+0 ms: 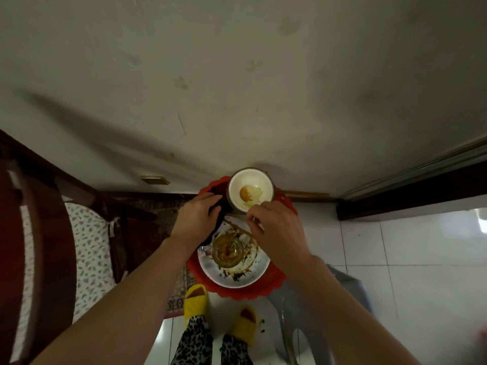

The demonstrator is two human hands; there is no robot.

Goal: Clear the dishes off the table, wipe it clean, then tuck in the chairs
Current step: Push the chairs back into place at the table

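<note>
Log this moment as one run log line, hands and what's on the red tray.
stage: clearing dishes | left hand: on dark item on red tray | right hand: pinching chopsticks | tray load: white bowl, dirty plate, glass mug

My glossy red plastic tray carries a glazed white plate, clear glass mug, and smooth ceramic bowl.
</note>
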